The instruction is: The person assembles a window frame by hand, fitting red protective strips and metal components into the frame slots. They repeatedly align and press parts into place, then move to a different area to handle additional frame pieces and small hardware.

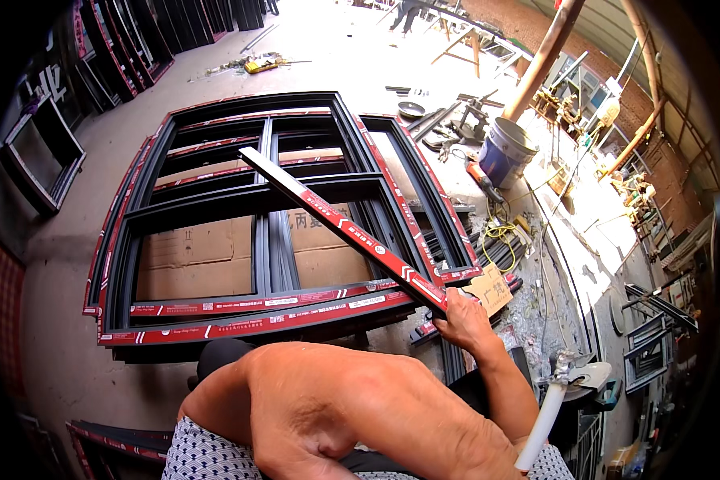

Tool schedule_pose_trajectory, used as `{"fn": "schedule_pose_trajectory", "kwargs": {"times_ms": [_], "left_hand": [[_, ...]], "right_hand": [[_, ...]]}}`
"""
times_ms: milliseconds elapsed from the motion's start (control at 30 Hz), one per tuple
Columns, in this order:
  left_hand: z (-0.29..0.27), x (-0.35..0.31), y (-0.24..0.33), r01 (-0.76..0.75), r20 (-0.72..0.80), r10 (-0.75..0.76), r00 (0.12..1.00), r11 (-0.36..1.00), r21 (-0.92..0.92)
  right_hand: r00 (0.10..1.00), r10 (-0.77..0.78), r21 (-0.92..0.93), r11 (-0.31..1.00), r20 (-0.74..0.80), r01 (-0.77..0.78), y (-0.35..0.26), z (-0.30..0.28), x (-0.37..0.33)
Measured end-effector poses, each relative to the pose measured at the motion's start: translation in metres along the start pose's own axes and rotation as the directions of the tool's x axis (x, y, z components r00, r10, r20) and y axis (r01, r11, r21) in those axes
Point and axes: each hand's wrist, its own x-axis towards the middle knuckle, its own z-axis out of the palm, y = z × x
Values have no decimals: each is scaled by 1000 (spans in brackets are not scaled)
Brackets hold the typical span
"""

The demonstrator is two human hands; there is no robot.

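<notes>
One long, straight, red-filmed dark bar [349, 232], its near end gripped in the right hand [466, 322], extended diagonally over black, red-taped rectangular frames [240, 326]; left hand out of sight, its grip untellable. The frames appeared assembled; the bar seemingly was unfitted.

The bar [336, 218] runs from 10 o'clock to 4 over the stacked frames [216, 330]; a bucket [500, 162] stands at 2 o'clock.

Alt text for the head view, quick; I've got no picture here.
The right hand grips the near end of a red-faced bar that slants over stacked black frames. A bucket stands beyond, to the right.
</notes>
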Motion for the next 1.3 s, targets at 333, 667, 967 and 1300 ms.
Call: {"fn": "schedule_pose_trajectory", "kwargs": {"times_ms": [333,667,967,1300], "left_hand": [[24,-7,-8,-102,-248,85,965,993,-58],[11,-5,-1,-33,-111,34,993,999,11],[1,0,0,-20,-4,20,1000,1000,23],[11,-4,3,-8,-80,13,997,998,56]], "right_hand": [[999,-33,0,999,-26,33,3,0,-4],[1000,6,-14,1000,10,-6,-6,-7,-3],[999,25,-19,1000,20,-25,1,1,1],[1000,6,-16,1000,13,-6,2,3,1]]}}
